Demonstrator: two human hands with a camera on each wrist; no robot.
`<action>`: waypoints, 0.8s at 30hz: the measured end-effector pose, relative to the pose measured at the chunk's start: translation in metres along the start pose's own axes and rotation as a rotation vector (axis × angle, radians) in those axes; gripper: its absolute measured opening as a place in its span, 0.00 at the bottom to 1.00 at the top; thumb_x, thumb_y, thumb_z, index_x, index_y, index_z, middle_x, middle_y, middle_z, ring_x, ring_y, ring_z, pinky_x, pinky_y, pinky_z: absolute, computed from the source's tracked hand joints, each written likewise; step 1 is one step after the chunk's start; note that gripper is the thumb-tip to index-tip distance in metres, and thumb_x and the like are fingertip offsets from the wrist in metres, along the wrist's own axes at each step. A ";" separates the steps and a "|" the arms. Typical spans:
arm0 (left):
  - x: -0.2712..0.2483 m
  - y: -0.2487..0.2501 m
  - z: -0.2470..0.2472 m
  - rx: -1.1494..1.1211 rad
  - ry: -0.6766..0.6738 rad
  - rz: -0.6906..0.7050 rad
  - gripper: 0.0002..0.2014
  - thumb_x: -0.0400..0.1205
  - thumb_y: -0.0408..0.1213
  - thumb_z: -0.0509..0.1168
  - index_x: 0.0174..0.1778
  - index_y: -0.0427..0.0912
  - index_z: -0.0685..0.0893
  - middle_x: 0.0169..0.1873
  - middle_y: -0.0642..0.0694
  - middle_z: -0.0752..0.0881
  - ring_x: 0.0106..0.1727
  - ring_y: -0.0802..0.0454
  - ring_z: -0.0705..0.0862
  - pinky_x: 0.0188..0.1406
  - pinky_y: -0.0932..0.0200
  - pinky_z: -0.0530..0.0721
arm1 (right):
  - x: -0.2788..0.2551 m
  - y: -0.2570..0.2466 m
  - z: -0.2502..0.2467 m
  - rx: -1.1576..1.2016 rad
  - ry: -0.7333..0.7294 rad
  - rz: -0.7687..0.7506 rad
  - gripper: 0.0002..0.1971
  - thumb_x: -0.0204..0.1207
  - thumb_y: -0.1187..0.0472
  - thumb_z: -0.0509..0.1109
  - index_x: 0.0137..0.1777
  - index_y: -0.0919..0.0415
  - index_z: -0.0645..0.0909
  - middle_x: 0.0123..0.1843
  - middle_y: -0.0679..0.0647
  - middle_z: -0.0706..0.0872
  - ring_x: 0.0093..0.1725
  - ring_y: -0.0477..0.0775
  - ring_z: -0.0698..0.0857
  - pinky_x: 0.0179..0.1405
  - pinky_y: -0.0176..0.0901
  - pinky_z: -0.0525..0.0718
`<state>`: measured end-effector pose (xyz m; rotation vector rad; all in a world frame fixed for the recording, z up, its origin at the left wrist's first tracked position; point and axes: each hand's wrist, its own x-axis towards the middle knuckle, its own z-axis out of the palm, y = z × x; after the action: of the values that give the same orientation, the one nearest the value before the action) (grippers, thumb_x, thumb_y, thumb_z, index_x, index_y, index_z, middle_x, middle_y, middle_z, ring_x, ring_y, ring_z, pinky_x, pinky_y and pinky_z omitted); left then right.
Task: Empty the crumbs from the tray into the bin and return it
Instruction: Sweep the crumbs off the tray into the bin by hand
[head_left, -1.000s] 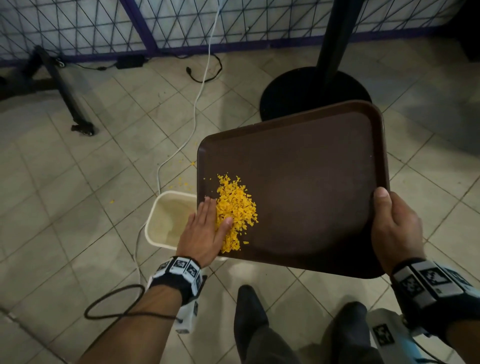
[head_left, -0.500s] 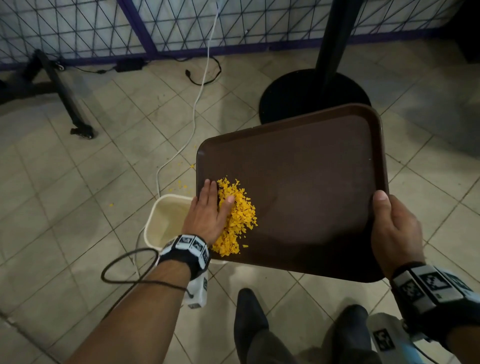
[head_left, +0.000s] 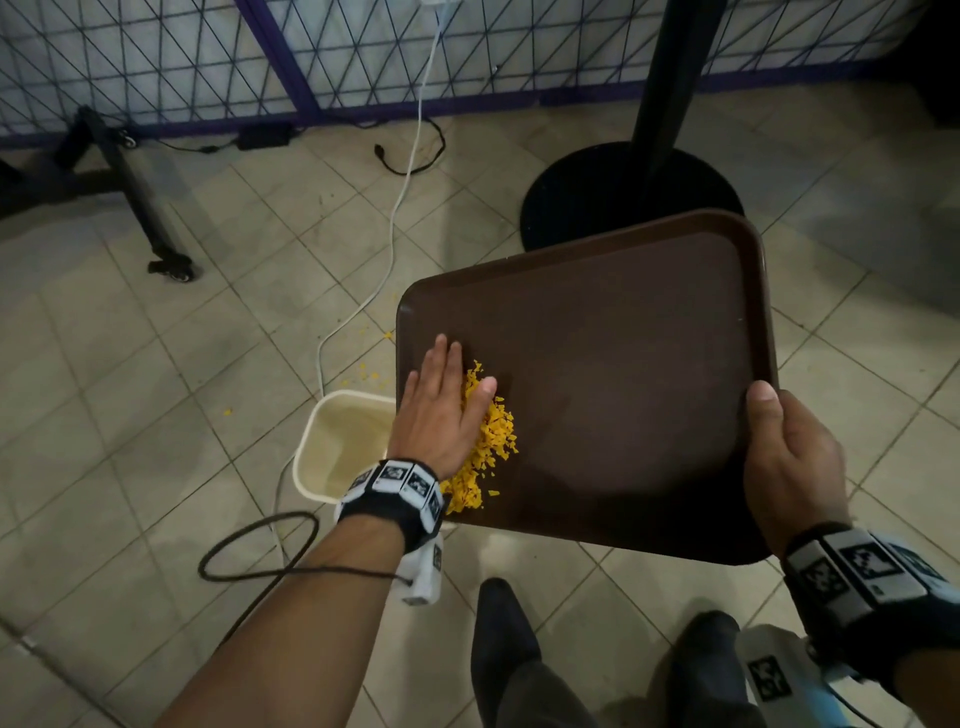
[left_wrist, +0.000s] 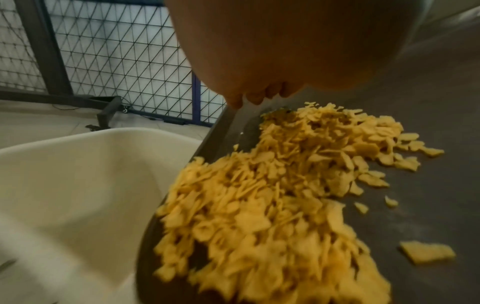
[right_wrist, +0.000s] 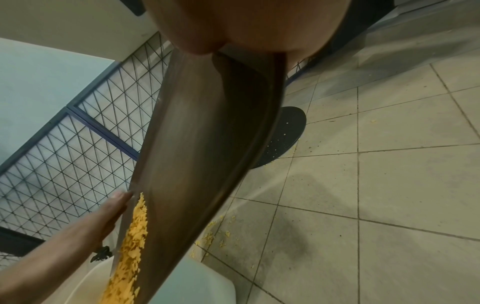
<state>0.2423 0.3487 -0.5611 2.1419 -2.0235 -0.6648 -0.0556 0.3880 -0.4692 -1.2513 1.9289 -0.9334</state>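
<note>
We see yellow crumbs (head_left: 485, 441) on a dark brown tray (head_left: 623, 389), a cream bin (head_left: 332, 447), and beige floor tiles (head_left: 130, 389).

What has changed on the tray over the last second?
The left hand, flat on the brown plastic tray, has slid further up its left side, and the pile of yellow crumbs has shifted toward the lower left corner over the cream plastic bin. The right hand still grips the right edge.
</note>
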 end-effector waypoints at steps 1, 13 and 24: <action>0.005 0.003 0.001 0.012 -0.011 0.004 0.39 0.85 0.68 0.34 0.88 0.47 0.43 0.87 0.50 0.39 0.87 0.55 0.43 0.86 0.49 0.44 | 0.000 0.000 0.000 -0.006 0.002 -0.003 0.16 0.88 0.53 0.51 0.50 0.61 0.77 0.37 0.47 0.79 0.36 0.40 0.76 0.29 0.36 0.69; -0.042 -0.022 0.019 0.043 -0.011 -0.017 0.38 0.86 0.67 0.34 0.88 0.48 0.46 0.87 0.51 0.44 0.86 0.57 0.44 0.86 0.50 0.45 | 0.000 0.002 0.000 0.008 -0.005 0.000 0.17 0.88 0.52 0.52 0.50 0.60 0.77 0.38 0.47 0.79 0.37 0.40 0.77 0.30 0.36 0.69; -0.026 -0.025 0.026 0.028 -0.066 -0.086 0.42 0.83 0.71 0.30 0.87 0.46 0.43 0.87 0.49 0.40 0.87 0.53 0.45 0.85 0.48 0.44 | 0.003 0.006 0.001 0.011 -0.007 0.025 0.18 0.88 0.50 0.51 0.51 0.59 0.79 0.39 0.48 0.80 0.38 0.42 0.78 0.31 0.38 0.70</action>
<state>0.2545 0.3817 -0.5875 2.2625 -1.9937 -0.7327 -0.0593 0.3865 -0.4754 -1.2197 1.9280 -0.9243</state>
